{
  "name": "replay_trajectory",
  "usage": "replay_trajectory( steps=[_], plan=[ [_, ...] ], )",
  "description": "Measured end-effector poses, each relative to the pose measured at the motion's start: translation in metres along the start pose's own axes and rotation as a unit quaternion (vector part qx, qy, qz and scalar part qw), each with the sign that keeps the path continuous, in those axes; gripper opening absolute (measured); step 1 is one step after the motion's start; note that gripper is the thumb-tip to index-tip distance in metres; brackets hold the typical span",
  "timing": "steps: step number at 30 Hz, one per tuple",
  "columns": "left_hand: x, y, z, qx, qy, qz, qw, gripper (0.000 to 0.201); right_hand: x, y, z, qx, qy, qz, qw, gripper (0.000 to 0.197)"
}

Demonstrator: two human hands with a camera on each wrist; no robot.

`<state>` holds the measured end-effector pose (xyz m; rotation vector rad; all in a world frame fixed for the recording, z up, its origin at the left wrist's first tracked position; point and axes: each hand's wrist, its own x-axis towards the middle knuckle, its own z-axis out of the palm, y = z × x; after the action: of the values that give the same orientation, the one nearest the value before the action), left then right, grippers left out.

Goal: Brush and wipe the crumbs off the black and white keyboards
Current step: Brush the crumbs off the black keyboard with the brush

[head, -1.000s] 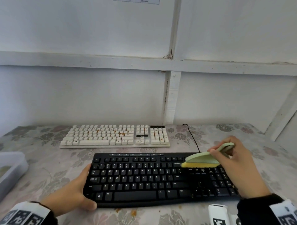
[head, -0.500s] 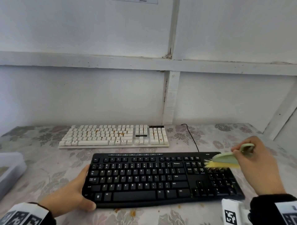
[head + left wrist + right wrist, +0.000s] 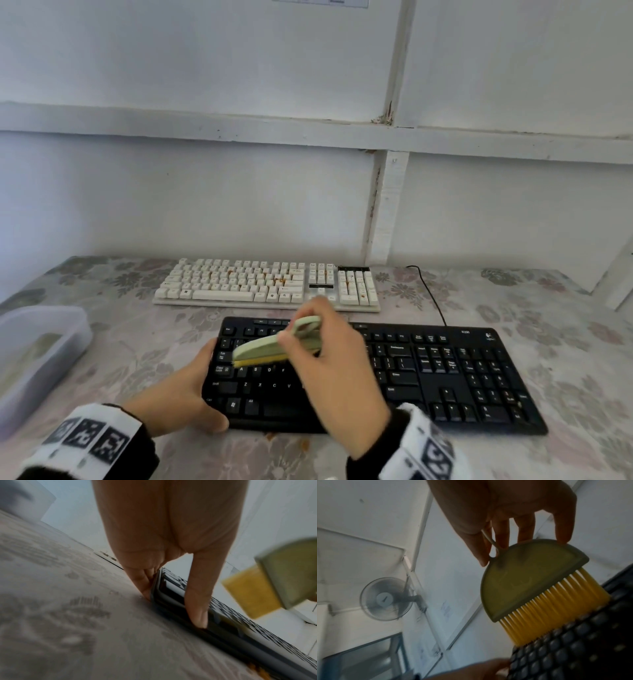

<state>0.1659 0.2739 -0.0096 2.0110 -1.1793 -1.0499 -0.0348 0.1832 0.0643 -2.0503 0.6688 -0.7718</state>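
Two hands engaged: right hand (image 3: 337, 370) grips the brush (image 3: 274, 349), which has swung back from the far right end to the keys beside the left hand (image 3: 181, 397) clamping the black keyboard (image 3: 445, 373) on the bench (image 3: 565, 342), indicating another sweep; white keyboard (image 3: 267, 284) behind remains crumbed.
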Motion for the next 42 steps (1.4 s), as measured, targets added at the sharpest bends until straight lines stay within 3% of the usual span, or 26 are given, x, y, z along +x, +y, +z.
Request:
replay_trajectory(
  steps=[4, 13, 19, 24, 29, 33, 38, 42],
  plan=[
    [0.000, 0.010, 0.002, 0.033, 0.001, -0.019, 0.999, 0.090, 0.004, -0.007, 0.031, -0.061, -0.021, -0.035, 0.997, 0.014],
    [0.000, 0.000, 0.001, -0.015, 0.007, 0.005, 1.000, 0.100, 0.002, -0.001, 0.021, -0.168, 0.017, 0.018, 0.985, 0.008],
    [0.001, -0.002, 0.002, -0.031, 0.009, 0.006, 0.999, 0.097, -0.004, -0.006, 0.019, -0.087, -0.006, 0.010, 0.996, 0.014],
    [0.002, -0.005, 0.002, -0.053, 0.000, 0.018, 0.998, 0.101, -0.002, 0.003, 0.010, -0.159, 0.047, 0.015, 0.986, 0.015],
    [0.002, -0.008, 0.001, -0.048, 0.001, 0.028, 0.998, 0.104, -0.005, 0.004, 0.004, -0.110, 0.051, 0.030, 0.992, 0.024],
    [0.002, -0.011, 0.000, -0.047, -0.002, 0.030, 0.998, 0.105, -0.007, 0.015, -0.011, -0.155, 0.101, 0.031, 0.982, 0.016],
    [0.003, -0.013, 0.000, -0.046, -0.005, 0.033, 0.998, 0.109, -0.009, 0.019, -0.020, -0.035, 0.083, 0.028, 0.996, 0.019],
    [0.004, -0.013, 0.000, -0.052, -0.010, 0.034, 0.998, 0.110, -0.009, 0.034, -0.030, -0.059, 0.103, 0.040, 0.992, 0.021]
  ],
)
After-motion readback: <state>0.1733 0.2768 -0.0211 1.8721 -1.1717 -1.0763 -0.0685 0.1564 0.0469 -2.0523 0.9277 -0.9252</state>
